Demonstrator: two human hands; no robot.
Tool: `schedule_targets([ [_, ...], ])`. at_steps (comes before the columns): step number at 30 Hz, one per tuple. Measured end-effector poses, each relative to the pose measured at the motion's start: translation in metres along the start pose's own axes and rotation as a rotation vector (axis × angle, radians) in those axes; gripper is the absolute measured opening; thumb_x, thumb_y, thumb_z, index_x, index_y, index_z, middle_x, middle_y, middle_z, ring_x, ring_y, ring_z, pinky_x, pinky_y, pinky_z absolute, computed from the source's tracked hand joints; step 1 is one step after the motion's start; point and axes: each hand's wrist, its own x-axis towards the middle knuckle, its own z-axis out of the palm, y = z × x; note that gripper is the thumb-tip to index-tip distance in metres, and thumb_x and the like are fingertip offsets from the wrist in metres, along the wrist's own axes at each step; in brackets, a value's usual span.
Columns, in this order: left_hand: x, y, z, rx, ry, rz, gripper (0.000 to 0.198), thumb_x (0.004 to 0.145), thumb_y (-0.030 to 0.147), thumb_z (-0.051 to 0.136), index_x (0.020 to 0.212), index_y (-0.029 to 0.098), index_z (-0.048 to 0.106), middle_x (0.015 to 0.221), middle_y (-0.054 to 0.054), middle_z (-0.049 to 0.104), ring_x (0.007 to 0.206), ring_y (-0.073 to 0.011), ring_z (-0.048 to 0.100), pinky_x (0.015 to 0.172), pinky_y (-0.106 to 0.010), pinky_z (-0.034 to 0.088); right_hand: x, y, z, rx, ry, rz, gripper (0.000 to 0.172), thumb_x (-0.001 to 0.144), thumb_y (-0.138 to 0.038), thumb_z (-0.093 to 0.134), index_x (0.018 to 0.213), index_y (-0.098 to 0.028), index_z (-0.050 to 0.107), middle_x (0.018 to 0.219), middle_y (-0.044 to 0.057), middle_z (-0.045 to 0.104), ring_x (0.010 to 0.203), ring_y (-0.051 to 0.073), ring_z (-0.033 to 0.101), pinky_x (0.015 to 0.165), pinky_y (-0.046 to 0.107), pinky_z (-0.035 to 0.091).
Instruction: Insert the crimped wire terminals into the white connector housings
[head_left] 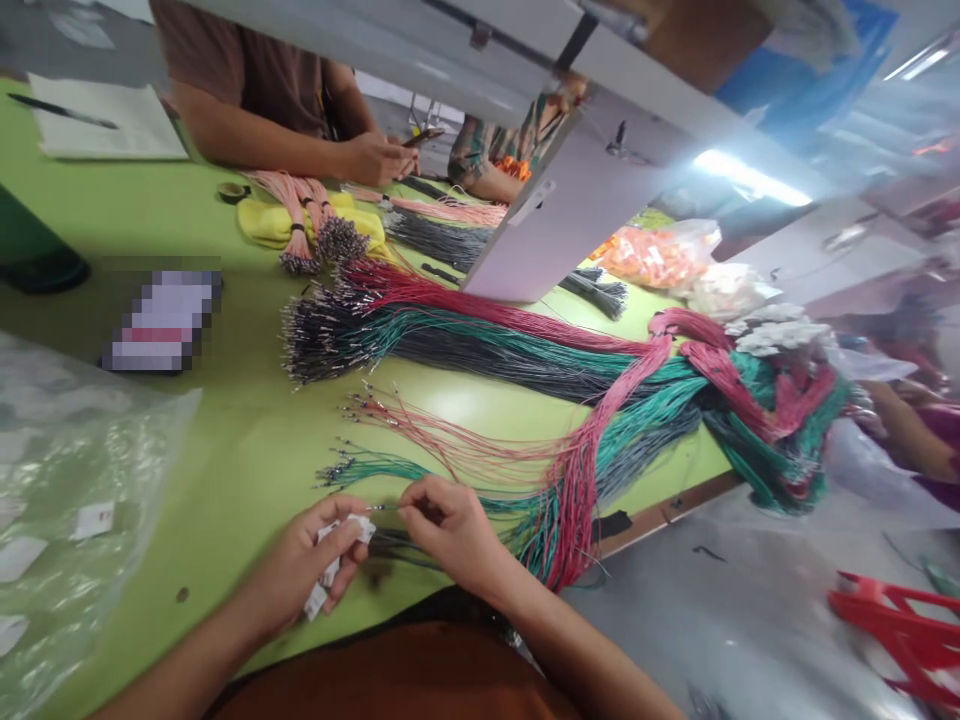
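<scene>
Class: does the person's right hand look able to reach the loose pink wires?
Probably yes: the right hand lies close to the pink wires, with only flat green wires between.

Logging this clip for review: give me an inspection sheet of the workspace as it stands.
Surface: green table, partly covered.
Job's things: white connector; thin wire.
Clutter: clear plastic bag, yellow cloth, notebook.
Grippers: left hand grips the white connector; right hand pinches the thin wire.
Cables: red, green and grey wire bundles fanned across the table.
Surroundings: co-worker's hands at the far side.
</scene>
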Motion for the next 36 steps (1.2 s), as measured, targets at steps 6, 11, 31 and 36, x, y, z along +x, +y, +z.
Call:
schedule_targets([
  [6, 0.000, 0.004, 0.002, -0.035, 0.034, -0.005, 0.034, 0.073, 0.044, 0.065, 0.095, 0.020, 0.053, 0.061, 0.006, 0.057, 0.032, -0.0035, 0.041, 0.029, -0.014, 0.030, -0.005, 0.005, -0.004, -0.064, -0.032, -0.099, 0.013, 0.078, -0.013, 0.054, 0.071, -0.017, 0.064, 0.065, -0.001, 0.058, 0.059, 0.009, 0.050, 0.057, 0.019, 0.038],
  [11, 0.000, 0.004, 0.003, -0.046, 0.033, 0.000, 0.035, 0.073, 0.043, 0.065, 0.095, 0.020, 0.052, 0.061, 0.006, 0.058, 0.032, -0.0034, 0.041, 0.029, -0.014, 0.030, -0.008, 0.002, -0.003, -0.080, -0.057, -0.117, 0.016, 0.077, -0.011, 0.051, 0.068, -0.016, 0.063, 0.063, -0.001, 0.058, 0.058, 0.009, 0.051, 0.058, 0.019, 0.038],
  [31, 0.000, -0.001, 0.001, 0.010, 0.014, 0.013, 0.040, 0.071, 0.047, 0.067, 0.095, 0.019, 0.051, 0.061, 0.006, 0.060, 0.032, -0.0040, 0.042, 0.029, -0.014, 0.031, -0.005, 0.002, 0.006, 0.158, -0.225, 0.112, 0.016, 0.077, -0.012, 0.050, 0.067, -0.015, 0.062, 0.061, -0.001, 0.065, 0.052, 0.008, 0.057, 0.050, 0.015, 0.040],
  [36, 0.001, -0.003, 0.001, 0.017, 0.007, 0.024, 0.040, 0.070, 0.048, 0.068, 0.093, 0.019, 0.052, 0.061, 0.005, 0.060, 0.032, -0.0040, 0.042, 0.029, -0.015, 0.031, -0.006, -0.003, 0.010, 0.153, -0.200, 0.126, 0.016, 0.077, -0.009, 0.050, 0.067, -0.015, 0.061, 0.059, -0.001, 0.064, 0.052, 0.008, 0.057, 0.051, 0.015, 0.041],
])
